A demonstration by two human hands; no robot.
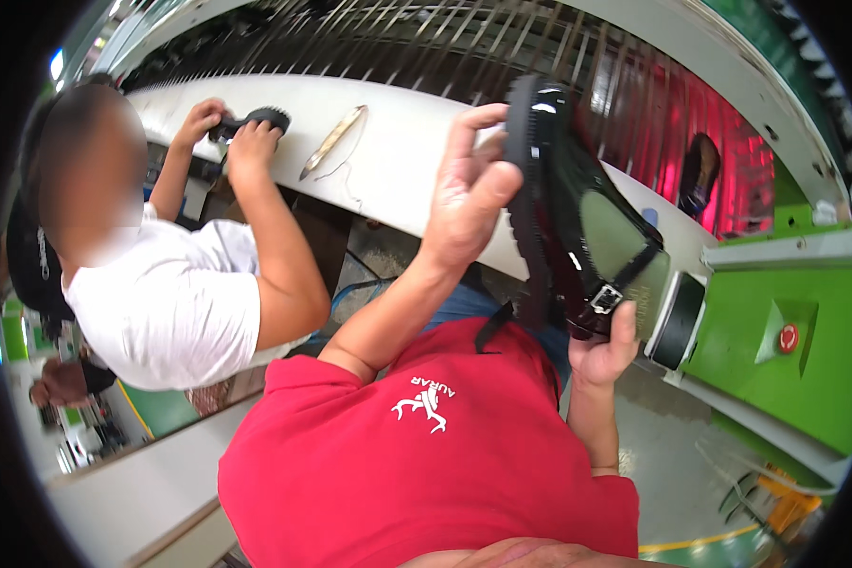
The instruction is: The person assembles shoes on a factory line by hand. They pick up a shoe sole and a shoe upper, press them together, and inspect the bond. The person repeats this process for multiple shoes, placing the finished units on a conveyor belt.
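A glossy black strapped shoe (566, 204) with a thick, ridged sole and a silver buckle is held up in front of me, tilted, with its toe end up. Inside it sits a pale green shoe last (608, 232). My left hand (469, 194) grips the sole near the toe, thumb and fingers at its edge. Lower down, my right hand (601, 355) holds the heel end, its thumb raised beside the buckle; its other fingers are mostly hidden behind the shoe.
A co-worker in a white shirt (185, 303) handles another black shoe (267, 118) at the white bench (398, 133). A slim pale tool (333, 142) lies there beside a thread. Metal rods run behind, with a dark shoe (701, 175) in red light. Right stands a green machine (757, 303).
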